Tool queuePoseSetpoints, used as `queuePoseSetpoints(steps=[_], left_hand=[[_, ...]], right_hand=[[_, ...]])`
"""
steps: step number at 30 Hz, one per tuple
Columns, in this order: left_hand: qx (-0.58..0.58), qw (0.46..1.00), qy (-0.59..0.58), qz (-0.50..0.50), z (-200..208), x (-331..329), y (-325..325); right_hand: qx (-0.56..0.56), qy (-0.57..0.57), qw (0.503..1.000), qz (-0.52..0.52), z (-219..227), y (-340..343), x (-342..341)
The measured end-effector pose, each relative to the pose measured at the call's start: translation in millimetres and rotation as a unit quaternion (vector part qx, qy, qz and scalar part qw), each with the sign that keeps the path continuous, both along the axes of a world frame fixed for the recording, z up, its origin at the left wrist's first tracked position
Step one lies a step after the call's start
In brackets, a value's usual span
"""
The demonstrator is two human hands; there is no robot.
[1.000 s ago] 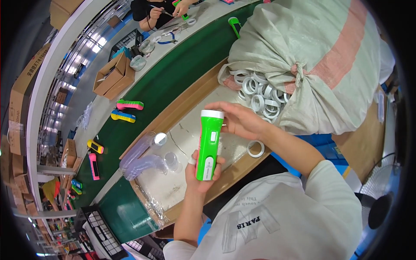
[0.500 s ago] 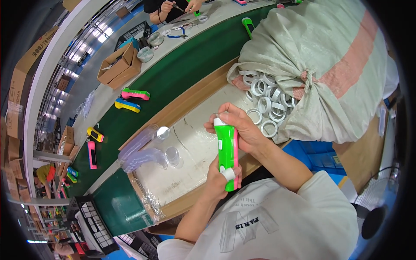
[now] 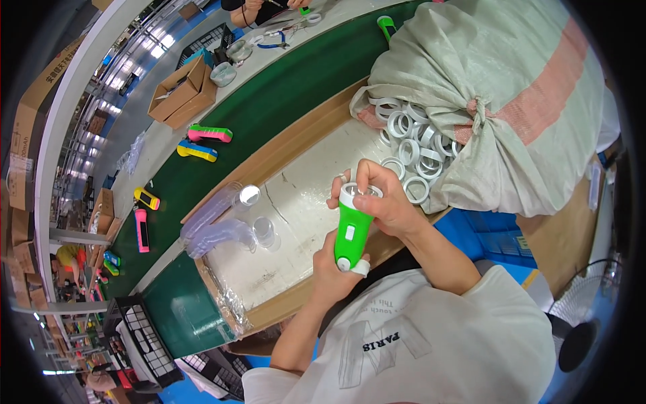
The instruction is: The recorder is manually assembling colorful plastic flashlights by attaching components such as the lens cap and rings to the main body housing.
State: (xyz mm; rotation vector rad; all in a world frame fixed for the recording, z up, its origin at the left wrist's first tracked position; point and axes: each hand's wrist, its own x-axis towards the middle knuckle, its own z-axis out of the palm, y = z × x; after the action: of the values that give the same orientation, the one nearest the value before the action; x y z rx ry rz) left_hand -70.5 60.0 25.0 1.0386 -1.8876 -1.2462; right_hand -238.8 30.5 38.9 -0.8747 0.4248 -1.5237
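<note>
A green flashlight [image 3: 352, 230] with a white switch and a round white button is held over the tray, its head tilted up toward me. My left hand [image 3: 330, 275] is closed around its lower end; a white wrap covers a finger of this hand. At the head, my right hand [image 3: 385, 200] pinches the white ring [image 3: 348, 195] around the rim, thumb and fingers bent over the opening. Loose white rings [image 3: 408, 151] lie heaped beyond my right hand. Left of the flashlight lie stacks of clear round lenses [image 3: 219, 237] in the tray.
The shallow cardboard-edged tray [image 3: 296, 182] rests beside a green conveyor belt [image 3: 269, 111] carrying several colored flashlights [image 3: 210, 133]. A large woven sack [image 3: 484, 87] bulks at the right. Across the belt are an open carton [image 3: 182, 97], blue pliers [image 3: 274, 45] and another person's hands [image 3: 252, 8].
The flashlight has turned so its open head and switch face me more, and its pink side is hidden. My right fingers have shifted over the white ring's rim.
</note>
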Motion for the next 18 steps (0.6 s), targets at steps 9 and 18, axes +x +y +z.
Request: queuePoseSetpoints(steps=[9,18], left_hand=[[0.352,0.932,0.087,-0.004,18,-4,-33],[0.11,0.985,0.12,0.049,28,5,-194]], right_hand=[[0.172,0.051,0.98,-0.091,-15,-12,-21],[-0.061,0.879,0.415,-0.227,-34,-2,-64]])
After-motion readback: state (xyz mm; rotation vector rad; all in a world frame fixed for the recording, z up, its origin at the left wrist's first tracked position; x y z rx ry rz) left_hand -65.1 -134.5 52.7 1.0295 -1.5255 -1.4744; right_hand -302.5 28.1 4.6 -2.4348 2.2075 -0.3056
